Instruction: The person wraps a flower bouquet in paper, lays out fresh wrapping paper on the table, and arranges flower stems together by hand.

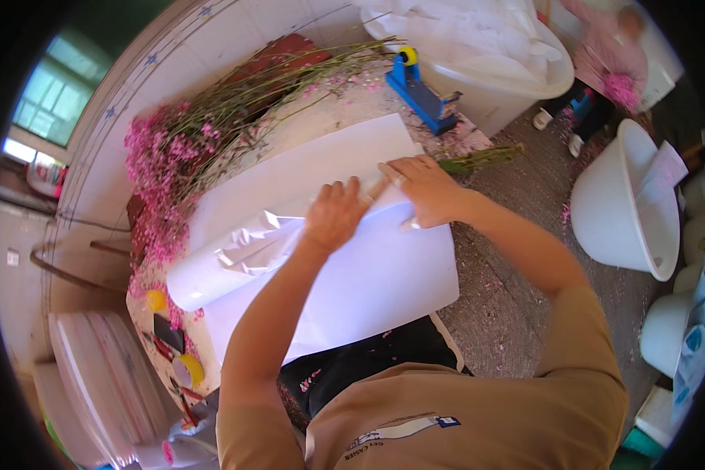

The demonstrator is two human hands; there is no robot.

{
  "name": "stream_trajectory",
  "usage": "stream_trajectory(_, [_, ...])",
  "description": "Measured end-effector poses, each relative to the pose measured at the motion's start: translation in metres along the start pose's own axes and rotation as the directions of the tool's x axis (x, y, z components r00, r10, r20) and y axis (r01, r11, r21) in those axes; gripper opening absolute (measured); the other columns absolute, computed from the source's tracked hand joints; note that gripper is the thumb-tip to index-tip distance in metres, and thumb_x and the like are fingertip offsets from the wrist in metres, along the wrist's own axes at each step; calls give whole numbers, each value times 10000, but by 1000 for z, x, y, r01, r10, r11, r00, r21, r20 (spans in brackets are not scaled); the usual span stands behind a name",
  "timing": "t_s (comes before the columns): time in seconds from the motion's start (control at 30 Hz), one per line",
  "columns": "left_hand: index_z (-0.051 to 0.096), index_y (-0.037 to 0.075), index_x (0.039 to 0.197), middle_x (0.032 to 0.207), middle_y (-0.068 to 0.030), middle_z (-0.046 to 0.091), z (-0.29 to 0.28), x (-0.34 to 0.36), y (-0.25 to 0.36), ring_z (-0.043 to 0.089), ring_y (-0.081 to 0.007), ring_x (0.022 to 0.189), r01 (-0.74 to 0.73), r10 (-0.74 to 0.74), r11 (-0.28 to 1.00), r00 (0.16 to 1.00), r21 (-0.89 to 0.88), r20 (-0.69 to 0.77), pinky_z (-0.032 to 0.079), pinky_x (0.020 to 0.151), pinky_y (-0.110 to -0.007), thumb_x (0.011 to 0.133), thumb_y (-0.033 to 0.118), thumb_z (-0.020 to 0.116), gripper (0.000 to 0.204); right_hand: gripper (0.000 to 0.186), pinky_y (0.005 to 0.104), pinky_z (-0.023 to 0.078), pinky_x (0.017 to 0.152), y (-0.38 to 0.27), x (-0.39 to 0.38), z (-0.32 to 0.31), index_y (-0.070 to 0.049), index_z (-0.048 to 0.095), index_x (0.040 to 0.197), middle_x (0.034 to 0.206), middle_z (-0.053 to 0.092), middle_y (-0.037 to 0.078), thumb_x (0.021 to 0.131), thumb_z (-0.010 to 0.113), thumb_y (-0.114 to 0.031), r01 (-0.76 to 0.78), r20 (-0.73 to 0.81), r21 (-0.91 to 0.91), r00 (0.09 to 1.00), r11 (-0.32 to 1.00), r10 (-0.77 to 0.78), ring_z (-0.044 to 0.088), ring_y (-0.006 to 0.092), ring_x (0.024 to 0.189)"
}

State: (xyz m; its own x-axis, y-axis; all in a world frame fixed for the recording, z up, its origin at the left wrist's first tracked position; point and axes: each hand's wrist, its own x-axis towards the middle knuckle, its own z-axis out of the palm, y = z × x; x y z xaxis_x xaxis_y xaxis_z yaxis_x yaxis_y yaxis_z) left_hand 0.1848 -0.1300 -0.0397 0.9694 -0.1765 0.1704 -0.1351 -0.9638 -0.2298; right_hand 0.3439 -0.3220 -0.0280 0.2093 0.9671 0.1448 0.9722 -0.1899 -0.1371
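Observation:
A white paper sheet (392,290) lies on the table, its upper part rolled into a long wrap (215,280) with a crinkled middle. My left hand (333,211) presses on the roll near its middle, fingers bent over it. My right hand (427,188) grips the roll's right end, fingers curled round it, pale coverings on some fingertips. Green stems (478,160) stick out of that end; whatever else the roll holds is hidden. Loose pink-flowered stems (164,176) lie along the back and left of the table. A blue tape dispenser (419,90) stands behind the roll.
Yellow tape rolls (188,370) and red-handled tools (164,348) lie at the table's left. A filled white tub (486,78) stands behind, another (619,204) at right. A person (599,63) holding pink flowers is at upper right. Stacked pale containers (98,376) are at lower left.

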Motion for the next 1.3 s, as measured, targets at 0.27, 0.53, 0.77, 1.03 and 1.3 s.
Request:
stream_trajectory(0.27, [367, 220, 1583, 1551, -208, 406, -7, -22, 52, 479, -399, 1275, 85, -100, 988, 989, -128, -112, 398, 998, -486, 888, 185, 633, 745, 687, 480, 536, 921, 14, 27, -16, 15, 602, 1214, 1195, 657, 225, 675, 882, -307, -70, 413, 2, 908, 998, 63, 641, 381, 1139])
stream_trajectory(0.53, [599, 39, 1282, 1069, -148, 716, -53, 73, 58, 687, -312, 1034, 446, -247, 855, 799, -265, 549, 518, 881, -456, 676, 279, 816, 687, 478, 475, 562, 814, 4, -7, -45, -20, 687, 1011, 928, 736, 192, 625, 865, -240, -205, 357, 151, 924, 967, 140, 715, 389, 908])
stream_trajectory(0.77, [650, 73, 1201, 1041, -187, 735, -57, 163, 52, 704, -365, 994, 314, 16, 820, 823, -479, 567, 559, 853, -463, 613, 249, 821, 638, 668, 367, 535, 884, 104, -29, -75, 14, 635, 1221, 1044, 733, 134, 723, 880, -357, -290, 250, 614, 953, 734, 168, 696, 231, 993])
stream_trajectory(1.03, [641, 50, 1226, 1054, -207, 726, -25, 212, 43, 699, -381, 1001, 272, 50, 814, 847, -513, 530, 553, 849, -457, 600, 231, 822, 676, 263, 319, 482, 655, 182, 39, -73, 16, 728, 974, 804, 666, 52, 857, 803, -208, -570, 179, 756, 653, 322, 735, 610, 127, 750])
stream_trajectory(1.3, [647, 27, 1230, 981, -138, 718, -45, 213, -3, 687, -245, 893, 476, 96, 603, 753, -640, 651, 550, 812, -359, 607, 155, 826, 661, 151, 306, 510, 809, 50, -82, -78, -18, 719, 956, 947, 725, 77, 878, 764, -140, -5, -263, 924, 719, 383, 644, 646, 114, 905])
